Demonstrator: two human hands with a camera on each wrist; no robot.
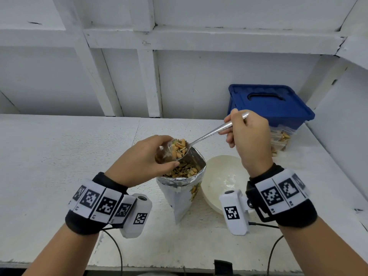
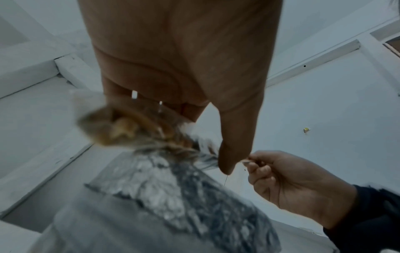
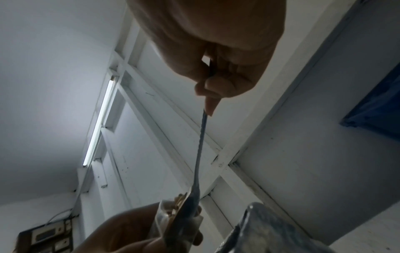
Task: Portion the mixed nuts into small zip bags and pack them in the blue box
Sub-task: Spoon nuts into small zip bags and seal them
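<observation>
A foil-lined bag of mixed nuts [image 1: 185, 184] stands open on the white table [image 1: 59, 148]. Just above its mouth my left hand [image 1: 147, 156] grips a small clear zip bag [image 1: 166, 151] with nuts in it. My right hand [image 1: 247, 132] holds a metal spoon [image 1: 209, 135] by the handle; its bowl, heaped with nuts [image 1: 180, 148], sits at the zip bag's opening. In the right wrist view the spoon [image 3: 200, 154] runs down to the zip bag [image 3: 171, 215]. The left wrist view shows the zip bag [image 2: 121, 126] blurred over the foil bag [image 2: 164, 196]. The blue box [image 1: 268, 105], lid on, stands at the back right.
An empty cream bowl [image 1: 223, 178] sits right of the nut bag, under my right wrist. Filled zip bags [image 1: 281, 137] lie in front of the blue box. A white panelled wall [image 1: 139, 76] closes off the back and right. Cables hang off the table's front edge.
</observation>
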